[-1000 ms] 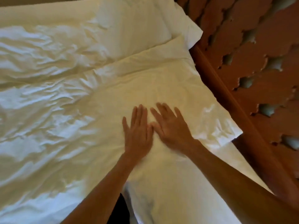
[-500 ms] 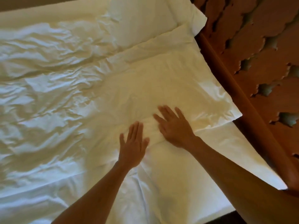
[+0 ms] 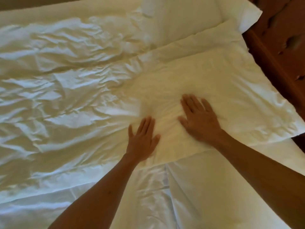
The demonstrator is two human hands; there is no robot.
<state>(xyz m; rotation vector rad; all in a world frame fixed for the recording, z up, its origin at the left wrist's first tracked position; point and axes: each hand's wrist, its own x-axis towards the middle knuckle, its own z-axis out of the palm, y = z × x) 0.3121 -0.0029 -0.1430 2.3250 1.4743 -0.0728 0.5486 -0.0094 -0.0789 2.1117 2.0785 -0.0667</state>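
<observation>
White pillow [image 3: 214,76] fabric lies under both of the person's hands. The left hand [image 3: 142,139] rests flat on the pillow's near edge, fingers straight and close together, just where the case meets the crumpled sheet [image 3: 57,83]. The right hand [image 3: 200,119] presses flat on the pillow's middle, fingers straight and slightly spread, its outline a little blurred. Neither hand grasps anything. Small creases run across the case between them.

The pillow lies at the head end of the bed [image 3: 41,15], one corner close to the carved, reddish-brown wooden headboard [image 3: 280,38]. A second pillow [image 3: 189,19] lies beyond it along the same end, and the two touch side to side. Wrinkled white sheet covers the bed away from the headboard, and a smoother sheet [image 3: 222,187] lies below the forearms, towards the bed's near edge. The light is warm and yellowish.

A second ago the hands lay side by side, thumbs touching, on the pillow. Half a second ago they had begun to part. Now they sit well apart, the left at the pillow's edge.
</observation>
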